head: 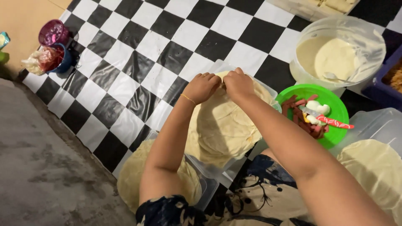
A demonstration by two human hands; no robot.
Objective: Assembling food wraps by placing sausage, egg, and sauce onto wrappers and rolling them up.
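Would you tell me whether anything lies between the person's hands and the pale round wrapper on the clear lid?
Nothing visible does. The left hand and right hand already rest side by side on the far edge of the top wrapper, fingers curled at its rim. The green plate sits apart to the right.

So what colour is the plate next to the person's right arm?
Bright green; the plate holds sausage strips and a red-handled knife, clearest in the head view.
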